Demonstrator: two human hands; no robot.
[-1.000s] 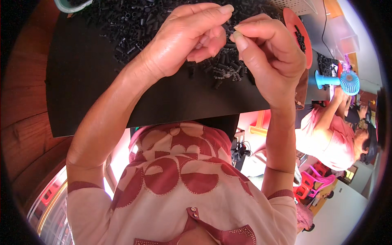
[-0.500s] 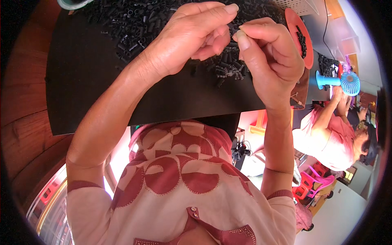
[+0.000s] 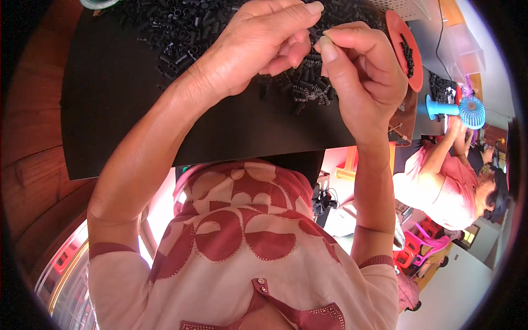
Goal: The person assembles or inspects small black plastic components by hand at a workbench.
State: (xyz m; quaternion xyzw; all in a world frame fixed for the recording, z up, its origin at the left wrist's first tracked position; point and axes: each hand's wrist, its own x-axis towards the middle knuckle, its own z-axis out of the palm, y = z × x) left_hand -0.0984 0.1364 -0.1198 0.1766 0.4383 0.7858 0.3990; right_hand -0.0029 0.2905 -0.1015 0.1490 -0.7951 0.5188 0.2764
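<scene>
Above the dark table (image 3: 126, 126) I hold both hands close together, fingertips almost meeting. My left hand (image 3: 264, 44) is closed, thumb stretched along the index finger and the other fingers curled; whatever it grips is hidden. My right hand (image 3: 368, 77) pinches thumb and index fingertip together, but anything between them is too small to make out. Beyond and beneath the hands spreads a heap of small black plastic tubes (image 3: 184, 25). Just below my fingertips lies a cluster of small metal springs (image 3: 309, 94), some of it among the black parts.
An orange-red plate (image 3: 392, 27) with black pieces on it rests at the right table edge. A pale green bowl rim (image 3: 99, 3) shows at the far left. Farther right are a blue fan (image 3: 471, 113) and a co-worker in a pink top (image 3: 448, 192).
Both hands have shifted very slightly upward in the picture. Their grips look the same, and the heap and springs appear otherwise unchanged.
</scene>
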